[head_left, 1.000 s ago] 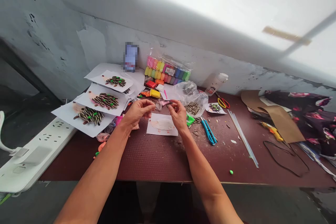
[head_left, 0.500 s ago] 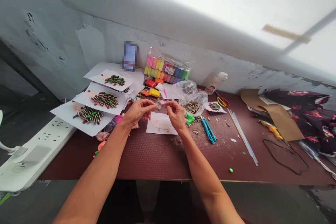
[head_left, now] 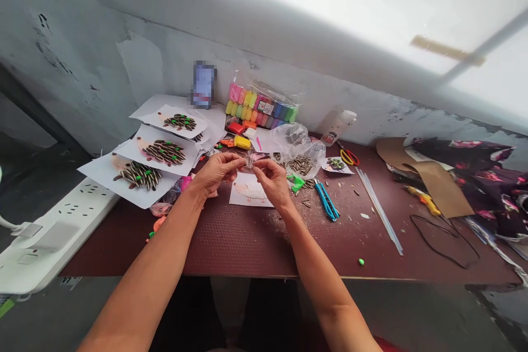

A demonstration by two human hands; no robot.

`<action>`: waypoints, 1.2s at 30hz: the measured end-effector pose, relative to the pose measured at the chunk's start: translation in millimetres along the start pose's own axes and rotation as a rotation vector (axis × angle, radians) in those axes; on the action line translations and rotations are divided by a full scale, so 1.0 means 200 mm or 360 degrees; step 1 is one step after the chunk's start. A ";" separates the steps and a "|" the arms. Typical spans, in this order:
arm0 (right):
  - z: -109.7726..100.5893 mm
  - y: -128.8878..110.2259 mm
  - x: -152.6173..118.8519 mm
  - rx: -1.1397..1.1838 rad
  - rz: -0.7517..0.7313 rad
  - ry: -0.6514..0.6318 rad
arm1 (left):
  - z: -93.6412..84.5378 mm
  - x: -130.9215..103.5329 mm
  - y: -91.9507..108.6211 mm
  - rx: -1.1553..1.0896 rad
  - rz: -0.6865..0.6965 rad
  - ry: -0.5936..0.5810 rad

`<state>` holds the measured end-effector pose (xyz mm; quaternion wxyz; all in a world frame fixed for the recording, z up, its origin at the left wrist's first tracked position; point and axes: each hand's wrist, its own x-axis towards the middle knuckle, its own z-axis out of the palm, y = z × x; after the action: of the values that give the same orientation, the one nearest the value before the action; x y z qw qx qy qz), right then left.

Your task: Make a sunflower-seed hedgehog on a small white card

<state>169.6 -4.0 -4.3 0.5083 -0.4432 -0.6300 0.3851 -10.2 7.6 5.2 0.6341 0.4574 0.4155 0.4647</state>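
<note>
My left hand (head_left: 220,171) and my right hand (head_left: 272,180) are close together over the middle of the table, thumbs and fingertips pinched. What they hold, if anything, is too small to make out; a bit of clear plastic (head_left: 249,161) shows at the fingertips, and I cannot tell whether it is held or lies behind. Below them lies a white card (head_left: 241,198) with a pale hedgehog shape and small drawn feet, partly covered by my right hand. Striped sunflower seeds (head_left: 300,165) sit in a clear bag to the right, beside a green lump of clay (head_left: 295,182).
Finished seed hedgehogs on paper (head_left: 165,152) are stacked at left, near a power strip (head_left: 53,231). Clay packs (head_left: 264,107) stand at the back. A blue cutter (head_left: 326,201), scissors (head_left: 348,156), glue sticks (head_left: 379,210) and a yellow glue gun (head_left: 424,199) lie at right.
My hands have come closer together, the right one moving left so that its fingertips almost meet the left's. The view has shifted slightly; the things on the table stay put.
</note>
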 end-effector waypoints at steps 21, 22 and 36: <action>0.00 -0.05 -0.05 -0.0558 -0.0350 0.0035 | 0.02 0.00 -0.02 0.0195 0.0026 -0.0111; 0.00 -0.05 -0.05 -0.0557 -0.0364 0.0041 | 0.02 0.00 -0.02 0.0210 0.0011 -0.0131; -0.01 -0.05 -0.06 -0.0797 -0.0412 -0.0030 | 0.02 -0.01 -0.01 0.0266 -0.0017 -0.0169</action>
<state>171.7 -18.1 2.4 0.4220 -0.4672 -0.7616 0.1534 -6.9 5.4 3.3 0.6173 0.5305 0.4210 0.4003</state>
